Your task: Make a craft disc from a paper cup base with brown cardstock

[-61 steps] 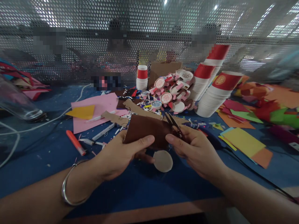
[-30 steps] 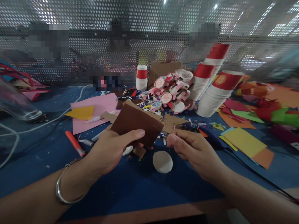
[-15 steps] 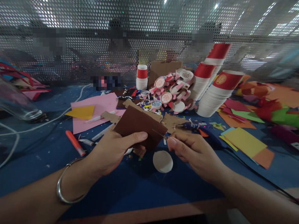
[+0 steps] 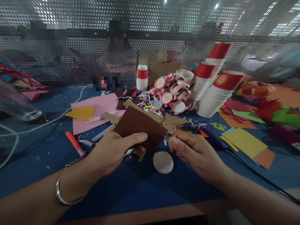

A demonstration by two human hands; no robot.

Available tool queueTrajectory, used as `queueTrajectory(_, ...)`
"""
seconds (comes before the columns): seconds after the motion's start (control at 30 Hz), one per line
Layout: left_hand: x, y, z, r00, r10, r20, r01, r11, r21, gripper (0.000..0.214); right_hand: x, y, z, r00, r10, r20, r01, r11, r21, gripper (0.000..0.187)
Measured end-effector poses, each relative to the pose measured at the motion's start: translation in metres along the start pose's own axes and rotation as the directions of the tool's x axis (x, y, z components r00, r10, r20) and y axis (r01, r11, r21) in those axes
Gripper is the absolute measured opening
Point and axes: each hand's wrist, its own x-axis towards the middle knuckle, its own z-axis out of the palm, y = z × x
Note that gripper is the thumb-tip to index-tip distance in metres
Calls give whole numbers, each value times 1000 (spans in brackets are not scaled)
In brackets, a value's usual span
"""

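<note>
My left hand grips a brown sheet of paper by its near edge, thumb on top, holding it tilted above the blue table. My right hand is closed round small scissors, whose thin blades point left and meet the sheet's right edge. Most of the scissors is hidden inside the fingers. A round white paper disc lies on the table just below and between both hands. A few small paper offcuts lie under the sheet.
Stacks of red-and-white paper cups lean at the right, and one short stack stands behind. A pile of decorated cup discs, pink paper, an orange marker, coloured sheets and cables lie around. A perforated metal screen closes the back.
Two seconds ago the scissors stood open at the sheet's top right corner. The sheet has since swung left and tilted, and the blades now lie low against its right edge.
</note>
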Motion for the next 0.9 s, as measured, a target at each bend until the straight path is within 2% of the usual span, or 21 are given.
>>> queueTrajectory(0.4, 0, -1, -1, 999, -14, -29, 15, 999, 31, 30, -1, -1, 0, 1000, 0, 16, 0, 1000, -18, 51)
queueTrajectory(0.67, -1, 1, 2, 997, -21, -68, 26, 998, 65, 21, 0, -1, 1, 1000, 14, 11, -14, 1000, 10, 50)
queueTrajectory(0.9, 0, -3, 0, 999, -8, -51, 12, 996, 89, 40, 0, 1, 1, 1000, 15, 8, -15, 1000, 6, 50)
